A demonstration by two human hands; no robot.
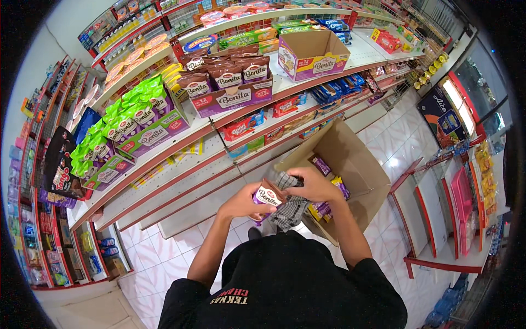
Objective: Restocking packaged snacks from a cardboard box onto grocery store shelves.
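My left hand (239, 202) is closed around a brown and purple snack packet (268, 194), held in front of my chest. In my right hand (316, 185) is a grey checked cloth (291, 207), bunched up and hanging down against the packet's right side. Below and to the right of my hands, a large open cardboard box (364, 164) stands on the floor. Several purple and yellow packets (341, 187) lie inside it, partly hidden by my right forearm.
On the shelf (298, 82) ahead stand a display box of brown packets (233, 101), boxes of green packets (150, 134) at left, and an open-topped purple and tan carton (312, 60). A low rack (433, 219) stands at right on the tiled floor (175, 247).
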